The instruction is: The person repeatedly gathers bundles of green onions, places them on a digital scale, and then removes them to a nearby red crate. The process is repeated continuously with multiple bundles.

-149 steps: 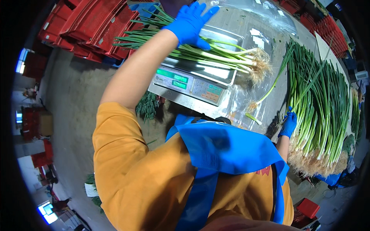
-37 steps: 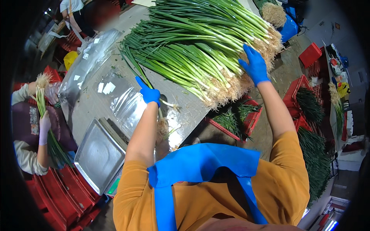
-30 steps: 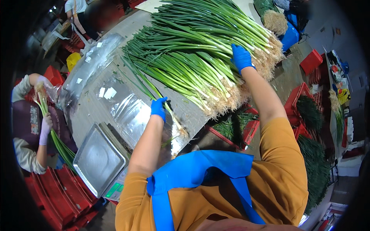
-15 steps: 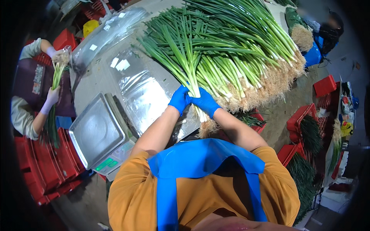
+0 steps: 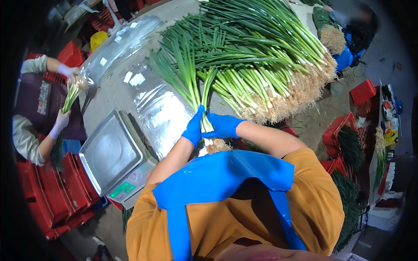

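A bunch of green onions [image 5: 194, 91] stands out in front of me, leaves pointing away and pale roots near my apron. My left hand [image 5: 194, 128], in a blue glove, is closed round the lower stalks from the left. From the right, my gloved right hand [image 5: 225, 125] grips the same white stems, its thumb and fingers on either side. Above the hands the stalks part into two strands. Just right of them lies a large pile of green onions [image 5: 261, 74], with its roots toward me.
A scale [image 5: 112, 152] with a metal tray stands to my left. Clear plastic bags [image 5: 159, 111] lie on the table [image 5: 114, 89]. Across on the left, a person holds another bunch [image 5: 72, 95]. Red crates [image 5: 56, 191] stand at lower left, more at right.
Both my hands have drawn the bunch left and closer to my body. Its stalks have spread into two strands. The other person's upper hand and bunch have shifted slightly.
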The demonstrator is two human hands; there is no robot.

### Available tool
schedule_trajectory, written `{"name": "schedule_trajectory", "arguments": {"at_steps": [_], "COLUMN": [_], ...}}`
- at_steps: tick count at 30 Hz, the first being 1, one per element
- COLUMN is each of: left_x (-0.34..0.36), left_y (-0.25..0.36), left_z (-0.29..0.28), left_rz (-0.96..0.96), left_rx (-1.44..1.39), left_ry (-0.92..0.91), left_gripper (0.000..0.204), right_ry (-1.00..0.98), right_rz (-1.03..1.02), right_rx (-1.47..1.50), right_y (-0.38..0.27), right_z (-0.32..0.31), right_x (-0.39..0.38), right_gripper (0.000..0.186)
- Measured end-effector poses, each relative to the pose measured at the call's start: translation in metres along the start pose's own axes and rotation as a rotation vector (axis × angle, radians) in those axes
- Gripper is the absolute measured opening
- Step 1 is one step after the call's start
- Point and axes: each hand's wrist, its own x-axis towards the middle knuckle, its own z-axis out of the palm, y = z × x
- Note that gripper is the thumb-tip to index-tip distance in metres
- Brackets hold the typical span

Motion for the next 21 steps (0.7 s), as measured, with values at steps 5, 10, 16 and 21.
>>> {"name": "schedule_trajectory", "arguments": {"at_steps": [5,10,16,21], "left_x": [-0.006,0.002,-0.002,-0.003], "left_y": [0.006,0.02,0.03,0.018], "left_z": [0.022,0.026,0.025,0.023], "left_rz": [0.055,0.065,0.075,0.028], "left_rx": [-0.013,-0.033,-0.003,0.061], "left_ry": [0.048,-0.002,0.103,0.058], "left_gripper": [0.026,0.037,0.039,0.035], "right_ry": [1.056,0.894,0.627,0.45], "right_rz": [-0.143,0.547,0.448,0.142], "right_rx": [-0.251,-0.643,-0.223,1.069], "right_y": [0.142,0.257,0.132,0.1], "right_z": [-0.108,-0.171,-0.152,-0.015], "right_x": [-0.014,-0.076,-0.057,0.018], "right_gripper": [0.059,0.041,0.031,0.044]}}
